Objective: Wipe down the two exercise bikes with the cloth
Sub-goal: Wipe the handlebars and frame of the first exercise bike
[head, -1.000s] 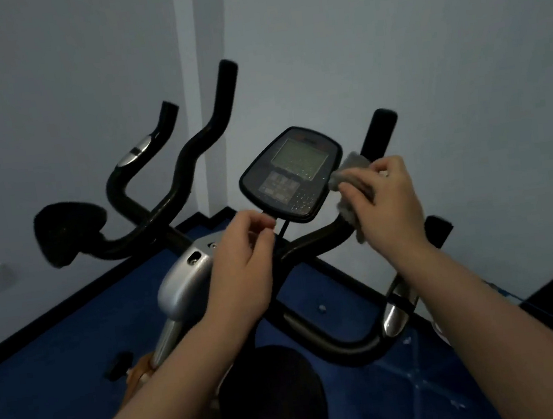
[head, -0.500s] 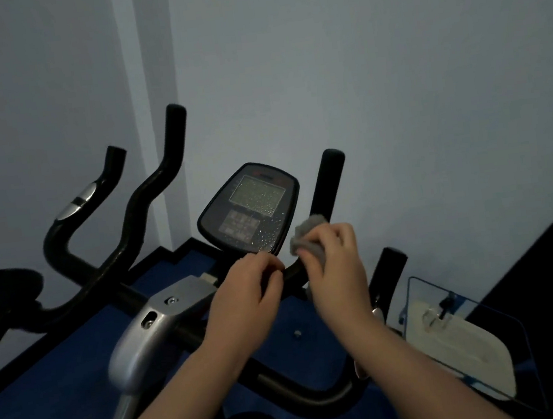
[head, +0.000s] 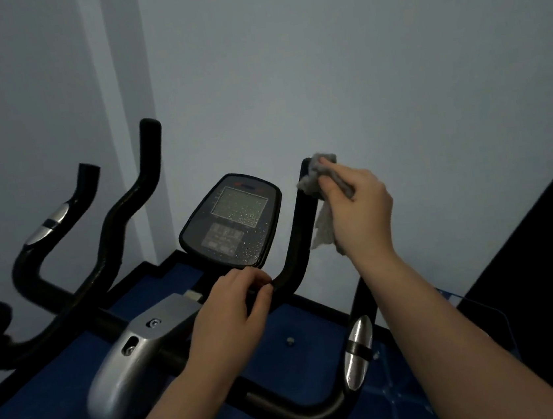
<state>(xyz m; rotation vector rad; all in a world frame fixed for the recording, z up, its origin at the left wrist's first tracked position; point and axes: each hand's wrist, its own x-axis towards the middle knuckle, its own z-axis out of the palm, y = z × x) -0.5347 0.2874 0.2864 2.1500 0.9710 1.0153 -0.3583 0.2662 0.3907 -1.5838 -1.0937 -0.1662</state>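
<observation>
1. Head view showed the cloth [head: 320, 183], grey and crumpled, at the top of the right upright bar [head: 299, 227] of the near bike [head: 165, 332], wrapped partly around the bar's tip.
2. The right hand [head: 359, 206] was closed on the cloth and pressed it to the bar.
3. The left hand [head: 230, 312] was curled narrowly around the crossbar just below the console [head: 233, 221], holding no cloth.
4. The console carried many small droplets, so I judged it was not yet dry.
5. The second bike [head: 58, 268] stood to the left, well apart from both hands; I judged it remained to wipe.
</observation>
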